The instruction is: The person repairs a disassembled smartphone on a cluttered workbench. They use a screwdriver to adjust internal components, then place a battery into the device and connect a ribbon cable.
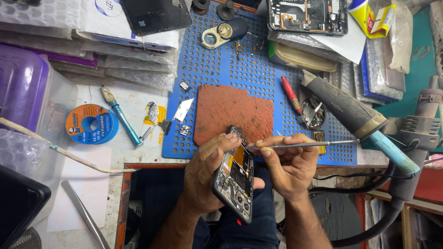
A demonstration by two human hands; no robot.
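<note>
My left hand (pixel 203 173) grips an opened phone (pixel 234 177), its back removed and circuit boards showing, tilted over my lap just below the bench edge. My right hand (pixel 288 163) pinches thin metal tweezers (pixel 314 144), whose tip touches the phone's upper part near the orange flex strip. Just above my fingers a worn reddish-brown pad (pixel 230 110) lies on a blue perforated mat (pixel 230 60).
A red-handled screwdriver (pixel 290 94), a hot-air nozzle (pixel 355 110), a dish of small parts (pixel 314 113), a blue soldering tool (pixel 122 120), a solder-wire spool (pixel 91 124), loose metal shields (pixel 182 110) and another opened phone (pixel 308 16) crowd the bench. Bubble-wrapped packs lie at top left.
</note>
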